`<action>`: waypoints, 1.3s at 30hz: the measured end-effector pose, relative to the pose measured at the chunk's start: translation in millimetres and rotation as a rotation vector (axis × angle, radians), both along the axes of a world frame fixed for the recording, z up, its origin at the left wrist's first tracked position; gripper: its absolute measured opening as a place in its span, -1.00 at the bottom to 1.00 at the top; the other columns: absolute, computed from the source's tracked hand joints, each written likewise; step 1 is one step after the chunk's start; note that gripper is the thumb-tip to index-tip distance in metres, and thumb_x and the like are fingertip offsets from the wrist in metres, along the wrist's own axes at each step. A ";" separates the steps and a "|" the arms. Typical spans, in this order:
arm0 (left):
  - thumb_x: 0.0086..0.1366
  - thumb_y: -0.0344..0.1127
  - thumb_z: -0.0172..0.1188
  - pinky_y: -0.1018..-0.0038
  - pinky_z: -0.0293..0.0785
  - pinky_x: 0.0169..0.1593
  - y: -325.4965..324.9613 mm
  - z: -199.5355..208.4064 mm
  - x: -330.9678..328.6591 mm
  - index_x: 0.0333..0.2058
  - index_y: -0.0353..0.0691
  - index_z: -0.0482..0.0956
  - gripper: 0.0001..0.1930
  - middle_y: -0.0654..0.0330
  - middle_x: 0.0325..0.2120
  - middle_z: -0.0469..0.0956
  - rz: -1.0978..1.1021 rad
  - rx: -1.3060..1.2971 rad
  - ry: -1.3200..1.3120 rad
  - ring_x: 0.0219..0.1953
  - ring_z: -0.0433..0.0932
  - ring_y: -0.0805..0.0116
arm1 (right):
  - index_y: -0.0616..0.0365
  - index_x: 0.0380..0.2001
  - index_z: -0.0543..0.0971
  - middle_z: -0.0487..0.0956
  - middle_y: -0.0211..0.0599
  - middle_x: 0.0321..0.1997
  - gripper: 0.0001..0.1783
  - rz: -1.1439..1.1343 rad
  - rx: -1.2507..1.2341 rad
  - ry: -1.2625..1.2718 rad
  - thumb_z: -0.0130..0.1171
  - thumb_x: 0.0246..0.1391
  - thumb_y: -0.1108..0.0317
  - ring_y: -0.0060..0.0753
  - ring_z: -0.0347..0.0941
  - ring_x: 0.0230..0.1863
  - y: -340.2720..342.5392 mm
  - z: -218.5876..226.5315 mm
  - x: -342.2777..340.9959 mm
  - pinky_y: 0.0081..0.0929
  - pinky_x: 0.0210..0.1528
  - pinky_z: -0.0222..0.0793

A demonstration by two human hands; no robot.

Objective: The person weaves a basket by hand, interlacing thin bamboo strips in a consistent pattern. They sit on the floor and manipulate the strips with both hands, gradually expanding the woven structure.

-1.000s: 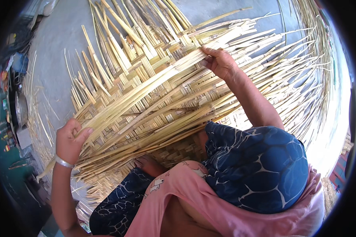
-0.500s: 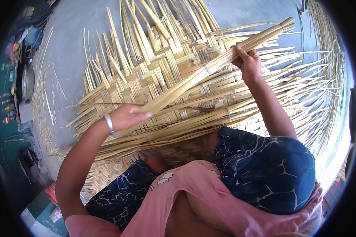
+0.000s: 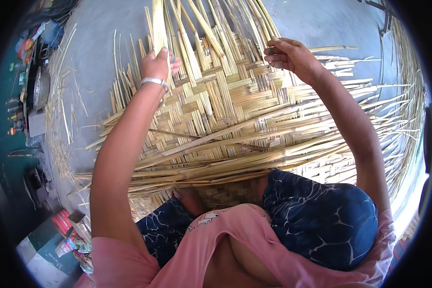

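Note:
A partly woven mat of flat, straw-coloured split-reed strips spreads in front of me in a crossed, blocky weave. At its far left, my left hand, with a white bangle on the wrist, grips a wide pale reed strip between thumb and fingers. The strip stands lengthwise, pointing away from me past the top of the picture. Above the mat's far right part hovers my right hand, its fingers loosely bent and apart, holding nothing visible. Unwoven strip ends fan out just left of it.
Loose reeds lie across the near part of the mat, before my knees. Long strip ends stick out to the right, close to a reed heap. A metal pan and household items stand along the left on the grey floor.
The wide strip, held slanting across the mat before, has swung to point away from me at the left. My left hand moved far and rightward; my right hand has let go of it.

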State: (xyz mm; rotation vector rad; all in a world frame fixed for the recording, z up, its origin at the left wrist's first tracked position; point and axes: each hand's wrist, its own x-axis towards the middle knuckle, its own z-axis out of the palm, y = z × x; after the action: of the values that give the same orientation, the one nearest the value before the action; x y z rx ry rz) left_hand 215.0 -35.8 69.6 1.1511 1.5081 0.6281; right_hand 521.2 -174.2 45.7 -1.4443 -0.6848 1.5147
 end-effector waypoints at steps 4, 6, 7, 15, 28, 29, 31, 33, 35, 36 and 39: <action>0.39 -0.35 -0.15 0.31 0.60 -0.18 29.8 -30.4 19.5 -0.06 -0.54 0.23 -0.70 -0.22 -0.17 0.48 0.130 -0.035 -0.237 -0.21 0.59 0.00 | 0.33 0.11 0.30 0.50 -0.21 -0.07 -0.46 0.223 0.020 -0.167 -0.05 0.25 0.10 -0.50 0.48 -0.06 47.8 8.5 -20.9 -0.56 0.04 0.40; 0.38 -0.37 -0.15 0.30 0.58 -0.16 37.1 -42.0 28.2 -0.02 -0.55 0.21 -0.67 -0.24 -0.10 0.44 0.161 -0.089 -0.296 -0.17 0.57 -0.01 | 0.32 0.13 0.29 0.49 -0.22 -0.06 -0.44 0.303 0.064 -0.211 -0.03 0.24 0.10 -0.50 0.47 -0.05 74.1 7.5 -31.2 -0.55 0.05 0.39; 0.38 -0.39 -0.16 0.31 0.58 -0.15 35.9 -40.1 37.2 0.03 -0.57 0.18 -0.64 -0.25 -0.03 0.39 0.141 -0.070 -0.239 -0.13 0.56 0.00 | 0.29 0.15 0.29 0.49 -0.22 -0.04 -0.43 0.329 0.064 -0.264 0.00 0.22 0.09 -0.50 0.46 -0.03 82.8 14.8 -38.5 -0.54 0.09 0.37; 0.34 -0.40 -0.06 0.40 0.54 -0.22 65.9 -87.9 35.6 0.05 -0.49 0.25 -0.63 -0.11 -0.12 0.46 0.077 0.036 0.021 -0.19 0.53 0.21 | 0.35 -0.03 0.46 0.55 -0.05 -0.14 -0.42 0.475 0.134 -0.675 0.16 0.03 0.06 -0.29 0.51 -0.10 180.0 -23.5 -79.3 -0.43 -0.09 0.43; 0.28 -0.27 0.09 0.50 0.38 -0.04 54.8 -42.6 38.5 0.01 -0.49 0.36 -0.57 0.04 -0.16 0.55 -0.042 0.158 0.268 -0.17 0.51 0.38 | 0.32 -0.14 0.52 0.49 -0.32 -0.59 -0.52 0.363 -0.020 -0.618 0.32 -0.09 0.21 -0.58 0.38 -0.64 233.6 -70.9 -76.7 -0.57 -0.59 0.34; 0.29 -0.27 0.08 0.49 0.39 -0.06 53.9 -43.7 39.1 -0.03 -0.47 0.40 -0.61 0.08 -0.17 0.55 -0.021 0.131 0.161 -0.19 0.50 0.40 | 0.31 -0.19 0.53 0.48 -0.33 -0.59 -0.55 0.344 -0.004 -0.551 0.32 -0.09 0.21 -0.58 0.37 -0.64 232.8 -74.6 -73.0 -0.58 -0.59 0.33; 0.32 -0.28 0.04 0.45 0.42 -0.11 43.8 -29.3 46.8 -0.11 -0.38 0.44 -0.72 0.20 -0.25 0.55 0.016 0.082 -0.051 -0.26 0.49 0.43 | 0.28 -0.24 0.54 0.47 -0.36 -0.61 -0.61 0.320 0.008 -0.464 0.31 -0.08 0.22 -0.59 0.33 -0.67 232.9 -78.0 -73.1 -0.61 -0.62 0.28; 0.32 -0.26 0.02 0.45 0.43 -0.13 44.9 -40.9 44.5 -0.09 -0.35 0.42 -0.71 0.20 -0.25 0.54 0.106 -0.013 -0.190 -0.28 0.48 0.40 | 0.24 -0.27 0.54 0.45 -0.39 -0.62 -0.64 0.359 0.080 -0.656 0.31 -0.09 0.23 -0.60 0.30 -0.69 231.0 -76.9 -82.3 -0.64 -0.63 0.25; 0.34 -0.25 -0.01 0.45 0.44 -0.18 50.7 -55.5 39.7 -0.06 -0.29 0.40 -0.71 0.17 -0.19 0.50 0.231 -0.044 -0.184 -0.29 0.47 0.36 | 0.17 -0.31 0.55 0.45 -0.44 -0.60 -0.70 0.417 0.118 -0.769 0.29 -0.09 0.23 -0.59 0.29 -0.68 231.4 -66.3 -87.1 -0.67 -0.61 0.24; 0.34 -0.24 -0.02 0.37 0.48 -0.15 56.1 -57.9 36.2 -0.05 -0.33 0.38 -0.69 0.08 -0.12 0.47 0.201 -0.076 -0.212 -0.19 0.50 0.28 | 0.18 -0.24 0.54 0.50 -0.30 -0.48 -0.69 0.475 0.137 -0.927 0.21 -0.01 0.21 -0.41 0.38 -0.50 233.1 -62.9 -87.7 -0.52 -0.44 0.31; 0.34 -0.24 -0.03 0.20 0.50 -0.04 63.4 -65.7 32.9 -0.04 -0.41 0.35 -0.65 -0.06 -0.08 0.44 0.095 -0.241 -0.465 -0.04 0.48 0.13 | 0.20 -0.13 0.54 0.57 0.01 -0.19 -0.61 0.762 0.245 -1.397 0.07 0.08 0.14 -0.05 0.52 -0.09 241.2 -60.9 -89.6 -0.25 -0.07 0.43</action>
State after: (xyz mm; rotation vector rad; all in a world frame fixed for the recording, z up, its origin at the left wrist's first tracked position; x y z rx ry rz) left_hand 247.9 27.7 3.9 0.6927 1.2020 0.7005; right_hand 431.6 67.0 -15.2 -2.0310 -2.3389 0.5780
